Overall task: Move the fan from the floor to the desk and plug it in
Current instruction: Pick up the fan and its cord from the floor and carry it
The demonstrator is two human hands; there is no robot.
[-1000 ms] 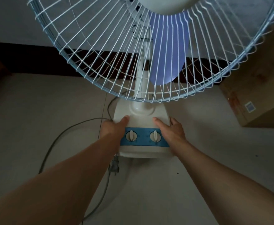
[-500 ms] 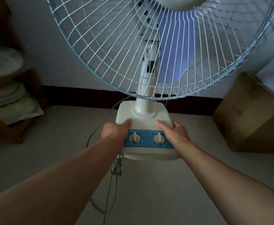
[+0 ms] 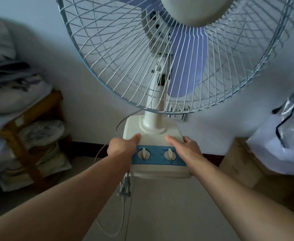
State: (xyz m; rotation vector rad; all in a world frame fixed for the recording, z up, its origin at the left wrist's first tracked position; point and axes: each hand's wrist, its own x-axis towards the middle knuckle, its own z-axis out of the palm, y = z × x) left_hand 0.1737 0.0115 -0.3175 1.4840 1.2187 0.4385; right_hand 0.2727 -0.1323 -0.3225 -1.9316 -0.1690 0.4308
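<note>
Above pale floor (image 3: 169,214), left hand (image 3: 121,146) and right hand (image 3: 189,148) clasp the fan (image 3: 153,131) base's sides, thumbs on top.

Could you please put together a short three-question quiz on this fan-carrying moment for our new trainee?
1. True or false: both hands grip the base of the fan.
2. Where is the plug? A) in a wall socket B) dangling below the base C) in the right hand
3. Fill in: the blue panel carries ___ knobs.

Key
1. True: the left hand and the right hand hold opposite sides.
2. B
3. two
</note>
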